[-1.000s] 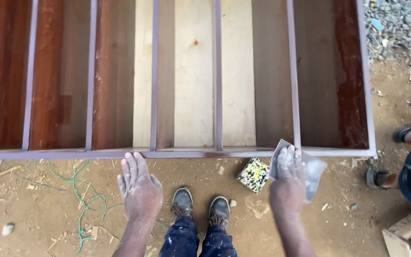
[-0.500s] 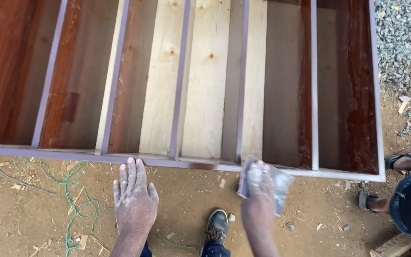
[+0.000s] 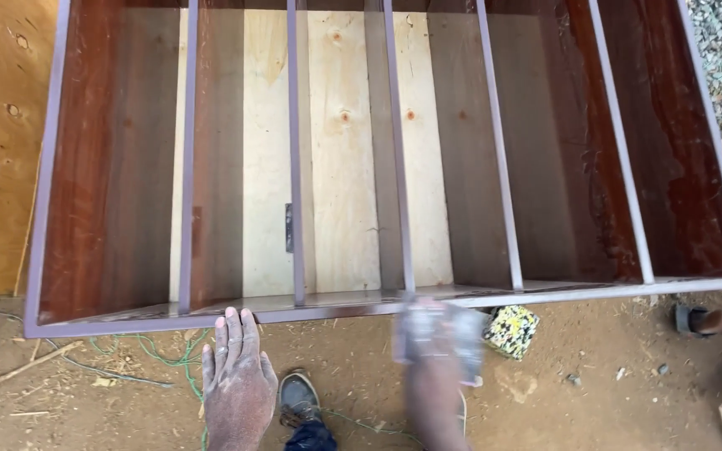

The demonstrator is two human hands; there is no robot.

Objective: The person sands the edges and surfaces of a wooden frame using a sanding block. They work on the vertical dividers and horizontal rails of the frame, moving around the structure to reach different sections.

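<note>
Reddish-brown stained wood all through a big shelving unit (image 3: 110,167) lying on its back on bare dirt, pale unstained boards showing along the back between the dividers. Left hand (image 3: 238,380) dusty, flat, fingers spread, fingertips just touching the near front edge of the frame, holding nothing. Right hand (image 3: 434,367) blurred with motion, clamped around a crumpled grey sheet of sandpaper (image 3: 440,334) and pressing it on that same near edge, right of centre.

To sand this edge well, probably best: even pressure, long strokes along the rail rather than across, paper folded flat under the fingers, free hand bracing the frame close by.

Counted: five upright dividers, six bays, one sheet of sandpaper, one yellow-and-black speckled sponge block (image 3: 511,330) on the ground just right of the sanding hand, one dark shoe (image 3: 298,397) in view between the hands, one tangle of green cord (image 3: 160,351) at near left, one sandalled foot (image 3: 699,320) of another person at far right.
</note>
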